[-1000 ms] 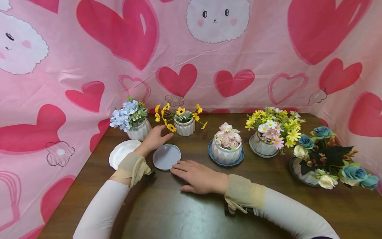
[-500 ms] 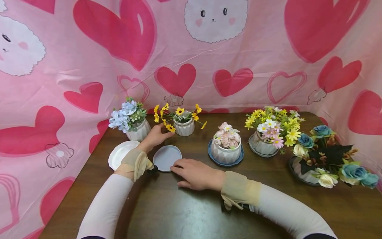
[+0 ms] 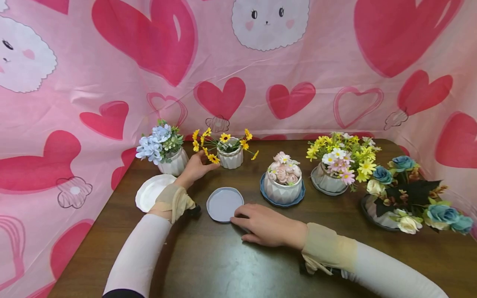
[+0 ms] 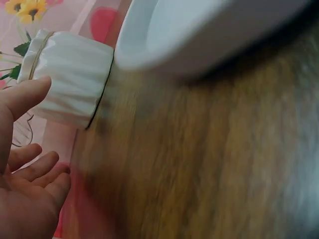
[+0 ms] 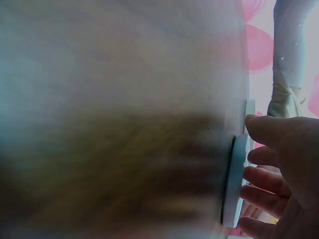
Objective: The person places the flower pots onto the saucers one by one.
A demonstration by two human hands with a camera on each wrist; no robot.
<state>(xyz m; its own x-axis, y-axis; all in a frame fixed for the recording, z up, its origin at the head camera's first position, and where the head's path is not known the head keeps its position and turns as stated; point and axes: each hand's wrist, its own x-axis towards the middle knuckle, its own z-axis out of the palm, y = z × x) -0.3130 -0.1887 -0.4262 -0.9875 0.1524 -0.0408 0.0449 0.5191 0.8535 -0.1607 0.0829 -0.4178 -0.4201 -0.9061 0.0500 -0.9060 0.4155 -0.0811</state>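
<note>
In the head view my left hand (image 3: 195, 169) reaches between two white pots. One is a ribbed pot with blue flowers (image 3: 173, 162); the other is a pot with small yellow flowers (image 3: 230, 158). In the left wrist view its thumb and fingers are spread and hold nothing, with the yellow-flower pot (image 4: 75, 74) just beyond. A round grey-blue saucer (image 3: 225, 204) lies on the table between the hands. My right hand (image 3: 270, 225) touches its right front rim with loosely extended fingers. In the right wrist view those fingers (image 5: 266, 179) lie along the edge of the saucer (image 5: 234, 184).
A white saucer (image 3: 150, 194) lies partly behind the left wrist. Pink roses in a white pot (image 3: 282, 191) stand on a blue saucer. Further right are a yellow-and-pink daisy pot (image 3: 329, 181) and a pot with blue and cream roses (image 3: 381, 213), each on a saucer.
The grey-blue saucer has slid to the right and slightly toward me, together with my right hand. My left hand has barely shifted.
</note>
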